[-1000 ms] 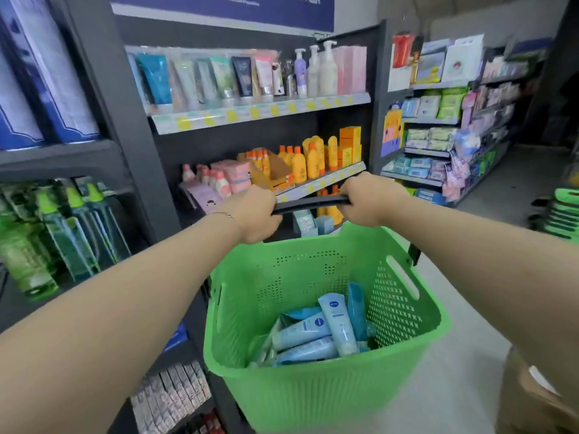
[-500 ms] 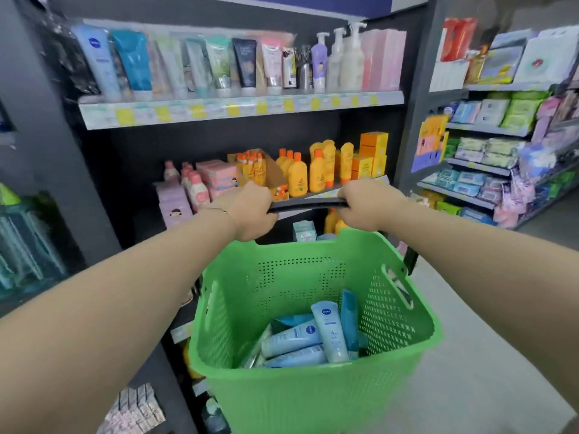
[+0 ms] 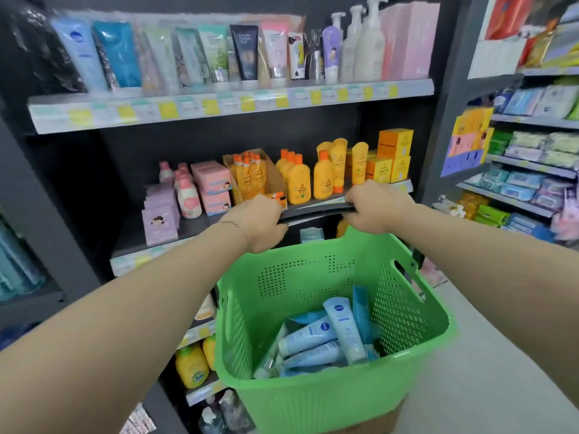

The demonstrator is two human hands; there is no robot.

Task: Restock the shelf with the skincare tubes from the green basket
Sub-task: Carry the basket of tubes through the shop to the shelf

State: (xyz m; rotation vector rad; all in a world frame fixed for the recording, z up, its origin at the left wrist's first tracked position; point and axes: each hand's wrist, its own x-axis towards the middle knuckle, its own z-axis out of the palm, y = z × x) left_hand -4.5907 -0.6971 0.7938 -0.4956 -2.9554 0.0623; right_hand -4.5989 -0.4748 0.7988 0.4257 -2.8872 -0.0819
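Both hands are clenched round the black handle of the basket: the left hand grips its 9 o'clock end and the right hand its 3 o'clock end, knuckles up, with a bare stretch of handle between them. A thin bracelet sits on the left wrist. The green basket hangs below the hands, filling the view from centre toward 5 o'clock. The tubes lie in a loose heap on its bottom, pale blue and white with darker blue ones among them. One leans up against the wall at 3 o'clock. At 12 o'clock of the hands, the top shelf carries a row of upright display tubes, caps down. At its 3 o'clock end stand pump bottles and tall pink cartons. Just behind the handle runs the middle shelf. It holds lilac boxes at 9 o'clock, then pink bottles, yellow bottles and orange boxes toward 3 o'clock. At 3 o'clock of the view a side rack holds soft packs. Pale floor shows at 4 o'clock.
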